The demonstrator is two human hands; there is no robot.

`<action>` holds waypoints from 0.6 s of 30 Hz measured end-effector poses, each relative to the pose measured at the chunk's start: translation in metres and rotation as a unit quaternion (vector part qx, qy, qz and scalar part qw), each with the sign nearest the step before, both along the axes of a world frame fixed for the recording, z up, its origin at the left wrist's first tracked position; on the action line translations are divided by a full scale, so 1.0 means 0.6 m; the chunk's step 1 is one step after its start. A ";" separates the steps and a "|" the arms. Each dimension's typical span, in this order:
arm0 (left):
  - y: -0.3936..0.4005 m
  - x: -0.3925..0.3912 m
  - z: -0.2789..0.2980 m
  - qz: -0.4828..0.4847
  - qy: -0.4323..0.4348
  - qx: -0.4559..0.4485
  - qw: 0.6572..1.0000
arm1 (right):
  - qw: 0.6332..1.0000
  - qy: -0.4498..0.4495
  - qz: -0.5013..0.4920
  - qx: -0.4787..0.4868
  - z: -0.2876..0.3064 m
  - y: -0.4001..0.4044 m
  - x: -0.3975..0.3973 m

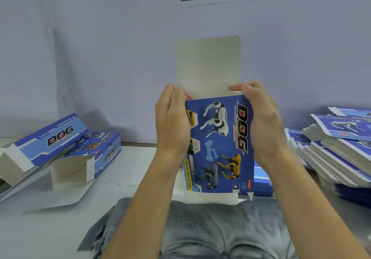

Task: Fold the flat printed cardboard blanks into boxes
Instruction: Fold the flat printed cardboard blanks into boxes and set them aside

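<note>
Blue printed dog-toy box (220, 144): held upright above the lap, grey top flap (208, 66) raised (inside face showing). Left hand (172, 122) grips its left edge; right hand (261, 116) grips the right. Flat blanks (339, 150) stacked right; folded boxes (66, 148) left on the table (124, 174).

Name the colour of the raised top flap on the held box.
Plain off-white, unprinted side of the top flap, seen in the head view.

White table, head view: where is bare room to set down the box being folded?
Bare white table lies between the folded blue boxes on the left and the person's left forearm. The right side is crowded with stacked flat blue blanks.
</note>
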State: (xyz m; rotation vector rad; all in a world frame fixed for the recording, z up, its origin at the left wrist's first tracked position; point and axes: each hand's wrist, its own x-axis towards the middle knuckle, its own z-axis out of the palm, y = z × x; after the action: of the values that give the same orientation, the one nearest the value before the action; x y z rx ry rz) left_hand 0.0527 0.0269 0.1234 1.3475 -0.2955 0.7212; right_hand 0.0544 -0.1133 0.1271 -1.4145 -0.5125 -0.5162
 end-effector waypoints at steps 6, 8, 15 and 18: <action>-0.004 -0.008 0.009 -0.044 0.002 0.005 0.999 | 0.999 0.025 -0.006 0.035 0.001 -0.011 0.006; -0.002 -0.003 0.008 -0.051 0.014 0.016 0.998 | 0.998 0.046 0.006 0.046 0.000 -0.009 0.007; 0.004 -0.005 0.010 -0.005 -0.038 0.018 0.999 | 0.997 0.035 0.034 0.056 0.000 0.003 0.005; 0.000 -0.010 0.007 0.021 -0.081 0.000 0.996 | 0.994 0.012 0.021 0.106 -0.007 0.007 0.009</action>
State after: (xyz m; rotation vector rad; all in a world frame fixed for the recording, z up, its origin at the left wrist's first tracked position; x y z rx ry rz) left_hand 0.0470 0.0270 0.1278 1.3014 -0.3972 0.8683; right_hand 0.0601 -0.1093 0.1231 -1.2030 -0.4519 -0.5043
